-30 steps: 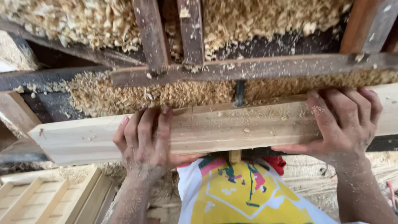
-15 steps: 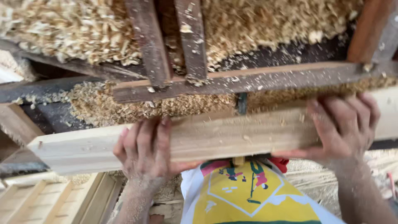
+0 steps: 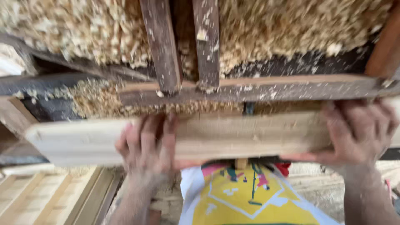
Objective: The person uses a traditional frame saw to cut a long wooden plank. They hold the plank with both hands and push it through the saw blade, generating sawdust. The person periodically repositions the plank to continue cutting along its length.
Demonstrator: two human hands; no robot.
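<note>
A long pale wooden board (image 3: 233,135) lies crosswise in front of me, its left end free and its right end running out of view. My left hand (image 3: 148,143) lies over the board left of its middle, fingers wrapped over the far edge. My right hand (image 3: 360,131) grips the board further right, fingers over the top and thumb under the near edge. The picture is blurred by motion. Just beyond the board a dark wooden rail (image 3: 258,89) runs parallel to it.
Two dark upright wooden bars (image 3: 162,46) stand on the rail. Heaps of wood shavings (image 3: 83,29) cover the surface behind and beside them. Pale planks (image 3: 37,200) lie low at the left. My yellow and white shirt (image 3: 246,196) shows below the board.
The board and both hands have slid slightly to the left and toward the dark rail. The view has become blurred. Both grips stay as they were.
</note>
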